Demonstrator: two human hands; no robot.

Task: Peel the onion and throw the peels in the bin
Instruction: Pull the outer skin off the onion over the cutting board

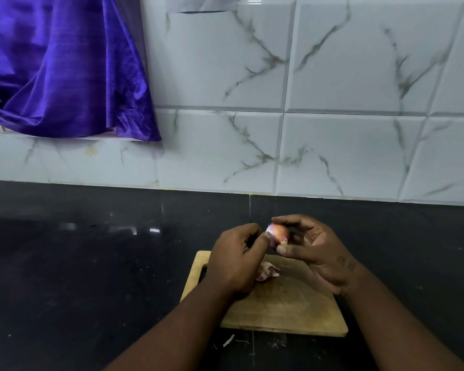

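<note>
A small pink-red onion [277, 233] is held in the air above the far edge of a wooden cutting board [287, 306]. My right hand [315, 250] grips it between thumb and fingertips from the right. My left hand [236, 261] is at the onion's left side, its thumb pressed on the skin. A small heap of loose pinkish peels [267, 272] lies on the board, partly hidden behind my left hand. No bin is in view.
The board rests on a dark polished countertop [91, 263] that meets a white marble-patterned tiled wall [332, 143]. A purple cloth [65, 65] hangs at the upper left. A few peel scraps [228, 340] lie on the counter in front of the board.
</note>
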